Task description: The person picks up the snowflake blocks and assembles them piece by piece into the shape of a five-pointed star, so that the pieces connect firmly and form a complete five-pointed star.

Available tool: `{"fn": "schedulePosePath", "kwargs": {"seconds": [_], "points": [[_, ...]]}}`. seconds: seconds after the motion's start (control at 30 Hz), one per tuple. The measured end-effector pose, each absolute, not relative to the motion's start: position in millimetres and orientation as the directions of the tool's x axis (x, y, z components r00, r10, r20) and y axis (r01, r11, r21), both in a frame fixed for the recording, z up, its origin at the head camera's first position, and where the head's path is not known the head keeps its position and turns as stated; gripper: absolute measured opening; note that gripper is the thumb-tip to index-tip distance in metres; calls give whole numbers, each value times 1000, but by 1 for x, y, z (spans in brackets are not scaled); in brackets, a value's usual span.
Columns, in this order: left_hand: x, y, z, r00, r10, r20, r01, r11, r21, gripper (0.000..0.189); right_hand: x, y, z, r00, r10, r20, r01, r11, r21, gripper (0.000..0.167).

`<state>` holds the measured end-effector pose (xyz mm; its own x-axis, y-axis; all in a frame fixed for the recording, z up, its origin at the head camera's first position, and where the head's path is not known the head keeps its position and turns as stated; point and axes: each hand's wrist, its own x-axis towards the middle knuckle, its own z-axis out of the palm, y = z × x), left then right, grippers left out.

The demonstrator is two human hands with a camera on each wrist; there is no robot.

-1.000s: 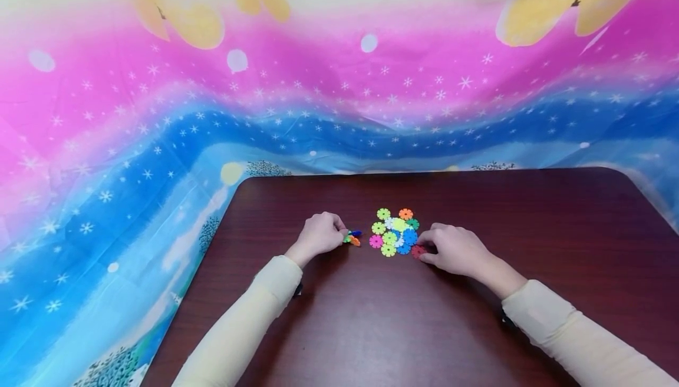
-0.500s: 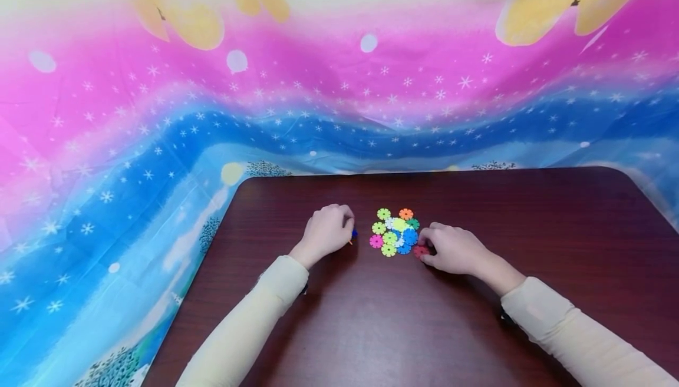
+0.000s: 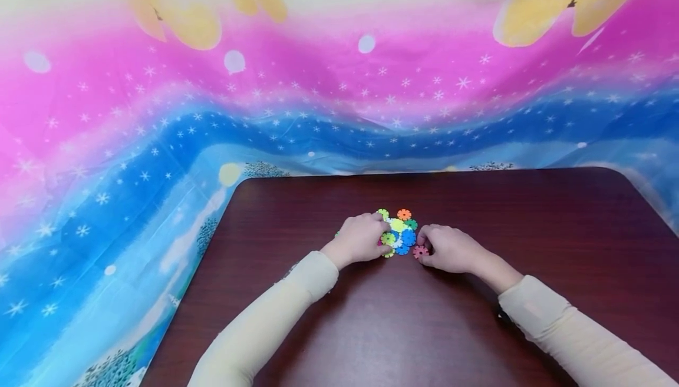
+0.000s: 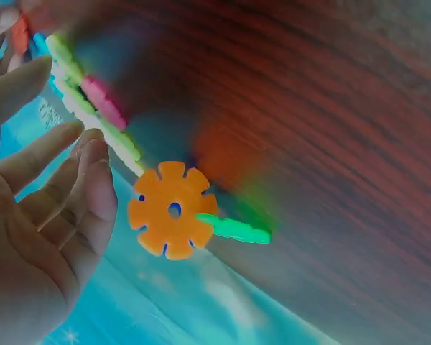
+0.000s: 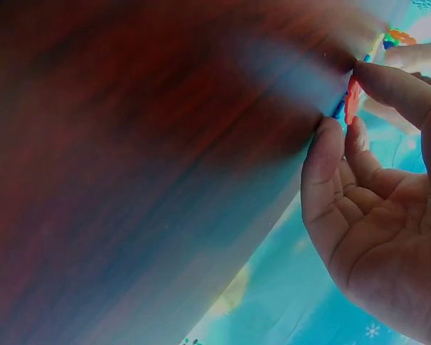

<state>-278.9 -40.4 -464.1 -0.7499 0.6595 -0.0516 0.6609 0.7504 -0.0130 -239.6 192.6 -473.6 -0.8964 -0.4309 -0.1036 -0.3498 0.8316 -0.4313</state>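
Note:
In the head view my left hand (image 3: pixel 361 238) reaches over the left side of a pile of notched plastic building discs, its thumb and fingers around a lime disc (image 3: pixel 388 238). The left wrist view shows that hand's fingers apart and relaxed, with nothing gripped. Beside them on the table stands an orange disc (image 4: pixel 165 215) with a green disc (image 4: pixel 244 231) slotted into it. This joined piece is mostly hidden behind the left hand in the head view. At the pile's right edge, my right hand (image 3: pixel 452 248) pinches a red disc (image 3: pixel 421 252) between thumb and finger.
The pile includes blue discs (image 3: pixel 408 237), an orange disc (image 3: pixel 404 214) and a dark green disc (image 3: pixel 411 224), some overlapping. They lie on a dark brown table (image 3: pixel 504 210). A pink and blue printed cloth (image 3: pixel 318 86) hangs behind the table's far edge.
My left hand has let go of the joined discs and moved right to the pile. The right hand stays near the same place with the red disc, now tilted more face-up.

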Motion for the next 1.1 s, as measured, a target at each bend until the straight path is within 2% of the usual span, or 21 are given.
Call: {"fn": "schedulePosePath", "kwargs": {"seconds": [0.1,0.3,0.57,0.67,0.77,0.87,0.97,1.1], "points": [[-278,-36,-466,-724,689,-38,689,720,-75,36,-239,193,-474,-899,-427,-100,-339,820,-461,32],[-274,-37,-467,-696,718,0,715,693,-93,19,-239,194,-474,-889,-455,-54,-364,772,-520,28],[-276,-43,-476,-664,737,126,721,675,-153,17,-235,199,-473,-892,-445,76,-400,699,-593,21],[-278,-47,-476,-669,711,214,703,700,-128,17,-233,200,-472,-900,-422,111,-397,685,-611,20],[-277,-50,-470,-691,661,291,691,723,-2,18,-232,200,-469,-904,-400,152,-402,673,-621,17],[-273,-53,-462,-737,599,313,668,715,206,18,-229,201,-465,-903,-376,209,-420,665,-617,17],[-268,-55,-456,-809,535,242,580,666,469,17,-225,202,-461,-893,-354,277,-449,659,-603,18],[-260,-56,-450,-868,488,97,377,519,767,18,-220,203,-457,-873,-331,358,-487,641,-593,21]]}}
